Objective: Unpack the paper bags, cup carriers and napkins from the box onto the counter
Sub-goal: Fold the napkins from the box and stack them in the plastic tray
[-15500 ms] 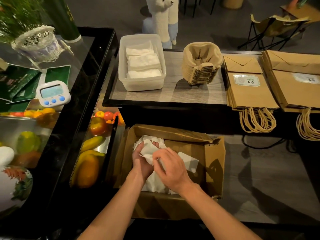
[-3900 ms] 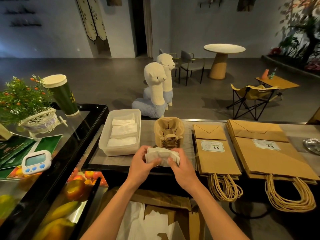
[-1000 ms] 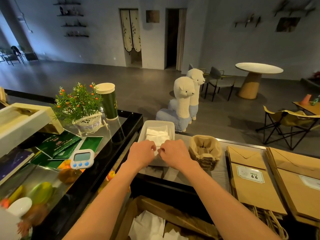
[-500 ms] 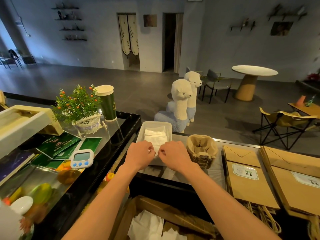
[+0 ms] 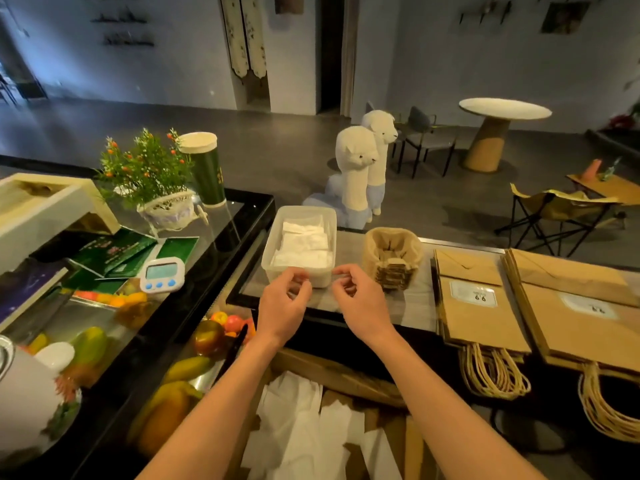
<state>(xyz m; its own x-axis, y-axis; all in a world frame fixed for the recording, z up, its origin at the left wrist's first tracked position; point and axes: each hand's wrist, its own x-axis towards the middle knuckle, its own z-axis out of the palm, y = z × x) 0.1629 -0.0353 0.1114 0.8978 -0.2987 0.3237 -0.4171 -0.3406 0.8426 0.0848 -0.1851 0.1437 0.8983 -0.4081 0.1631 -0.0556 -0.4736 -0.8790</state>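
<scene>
On the counter [image 5: 408, 306], the tub [image 5: 270, 261] holds folded napkins [image 5: 304, 244]; left hand [image 5: 284, 306] and right hand [image 5: 360, 303] hover empty, fingers loosely curled. Remaining napkins [image 5: 294, 427] in the box [image 5: 346, 375] should be gathered squarely.

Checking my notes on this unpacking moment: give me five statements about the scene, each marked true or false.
1. The left hand and right hand hold nothing. True.
2. The clear tub holds folded napkins. True.
3. The cup carriers stand left of the tub. False: they stand to its right.
4. The cardboard box is empty. False: loose napkins lie in it.
5. The paper bags lie flat on the counter, handles hanging over its edge. True.
</scene>
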